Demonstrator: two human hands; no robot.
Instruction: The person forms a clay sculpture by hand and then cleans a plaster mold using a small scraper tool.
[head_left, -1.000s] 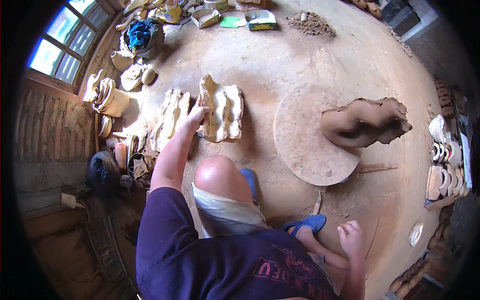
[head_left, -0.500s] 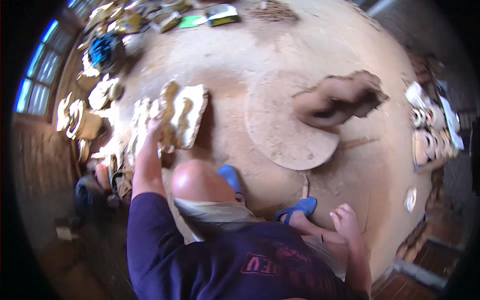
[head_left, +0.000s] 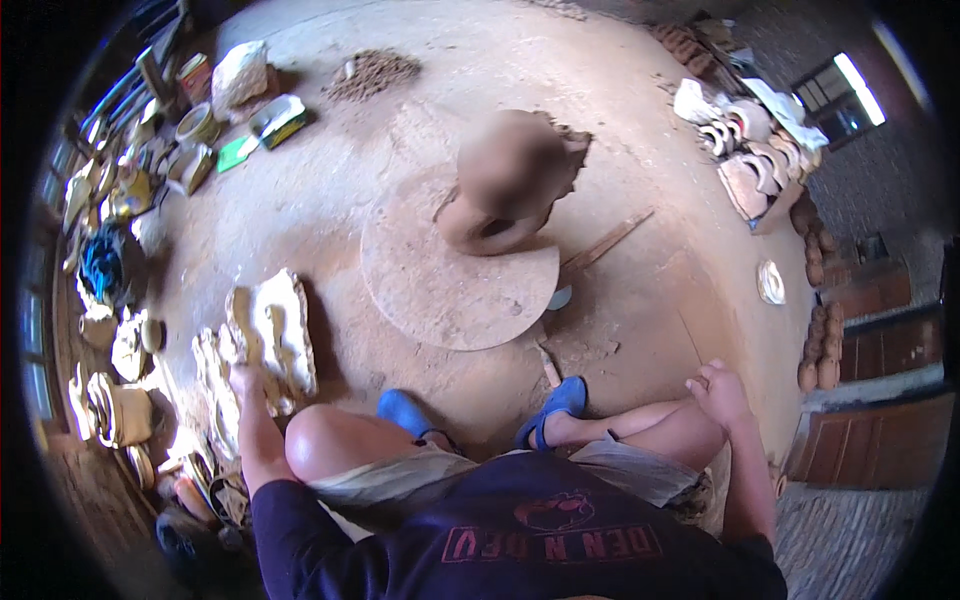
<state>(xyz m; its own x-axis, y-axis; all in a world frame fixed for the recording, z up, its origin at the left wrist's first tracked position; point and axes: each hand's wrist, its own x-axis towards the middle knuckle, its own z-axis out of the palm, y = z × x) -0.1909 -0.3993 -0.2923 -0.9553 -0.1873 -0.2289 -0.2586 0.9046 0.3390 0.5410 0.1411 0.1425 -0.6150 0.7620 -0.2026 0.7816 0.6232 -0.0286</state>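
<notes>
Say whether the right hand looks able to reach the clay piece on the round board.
Probably yes, perhaps leaning forward: between the right hand and the clay piece lie floor and a wooden stick, nothing tall.

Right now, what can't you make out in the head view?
All in the head view:
- Left hand: whether it grips the pale grooved piece is lost in glare.
- Right hand: palm hidden by the hand itself.
- Clay form: surface detail lost to blur.
- Round board: underside hidden by its top.
</notes>
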